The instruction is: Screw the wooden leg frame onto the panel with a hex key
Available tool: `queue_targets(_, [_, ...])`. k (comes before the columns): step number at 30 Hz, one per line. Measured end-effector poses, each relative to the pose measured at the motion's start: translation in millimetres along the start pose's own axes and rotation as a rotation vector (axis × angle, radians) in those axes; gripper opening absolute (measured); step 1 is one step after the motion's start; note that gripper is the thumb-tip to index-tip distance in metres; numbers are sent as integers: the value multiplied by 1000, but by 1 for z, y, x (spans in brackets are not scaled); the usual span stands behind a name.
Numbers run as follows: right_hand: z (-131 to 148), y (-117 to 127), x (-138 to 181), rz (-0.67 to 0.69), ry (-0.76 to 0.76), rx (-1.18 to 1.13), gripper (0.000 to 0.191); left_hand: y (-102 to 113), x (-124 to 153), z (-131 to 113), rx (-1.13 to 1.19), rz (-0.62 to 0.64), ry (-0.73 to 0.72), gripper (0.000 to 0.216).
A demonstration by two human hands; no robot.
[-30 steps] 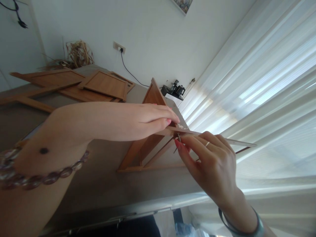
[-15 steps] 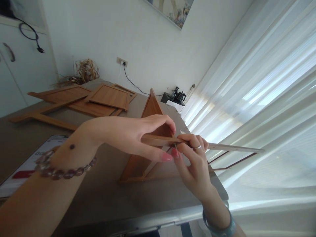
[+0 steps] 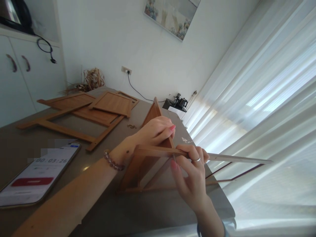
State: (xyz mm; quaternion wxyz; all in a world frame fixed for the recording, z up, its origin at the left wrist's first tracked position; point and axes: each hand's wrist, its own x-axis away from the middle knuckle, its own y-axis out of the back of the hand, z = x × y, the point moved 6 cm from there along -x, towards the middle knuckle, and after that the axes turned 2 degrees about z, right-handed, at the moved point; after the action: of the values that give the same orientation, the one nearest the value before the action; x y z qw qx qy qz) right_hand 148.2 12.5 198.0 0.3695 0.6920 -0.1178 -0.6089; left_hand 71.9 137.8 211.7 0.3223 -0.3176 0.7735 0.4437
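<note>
My left hand is closed round the edge of an upright wooden panel, thumb bent over the near side. Just below it, a long wooden frame meets the panel and reaches out to the right past the table edge. My right hand pinches a thin metal screw at the side of the frame's rail, between thumb and forefinger. Its other fingers rest over the rail. How deep the screw sits in the wood I cannot tell.
A phone running a timer lies at the left. Behind it are a wooden frame and several flat panels. Small brass-coloured hardware lies nearer the upright panel. White curtains hang on the right.
My left hand has gone from beside the screw and rail up and back onto the upright panel, fingers now curled. The right hand keeps its pinch at the rail. The view has shifted slightly.
</note>
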Motion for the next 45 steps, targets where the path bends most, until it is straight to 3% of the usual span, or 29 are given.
queue_targets(3, [0, 1, 0, 3, -6, 9, 21, -2, 8, -4, -20, -225, 53, 40])
queue_targets(8, [1, 3, 0, 30, -17, -22, 22, -7, 15, -6, 18, -322, 140, 37])
queue_targets(14, [2, 3, 1, 23, -31, -21, 23, -9, 3, 6, 27, -33, 108, 47])
queue_targets(20, [2, 3, 1, 24, -47, -26, 22, 1, 3, -14, 107, 351, 35, 67])
queue_targets(22, [2, 4, 2, 23, -51, -29, 23, 4, 6, -17, 146, 423, 33, 75])
queue_targets(28, [2, 3, 5, 52, -63, -39, 23, 8, 8, -12, 141, 584, 57, 66])
queue_targets(32, [2, 5, 4, 69, -86, -37, 24, 10, 6, -13, 119, 661, 73, 41])
queue_targets(35, [6, 6, 3, 73, -90, -23, 25, 11, 6, -14, 108, 690, 83, 27])
queue_targets(45, [22, 12, 5, 32, -136, 185, 16, 8, 4, -14, 40, 703, 166, 24])
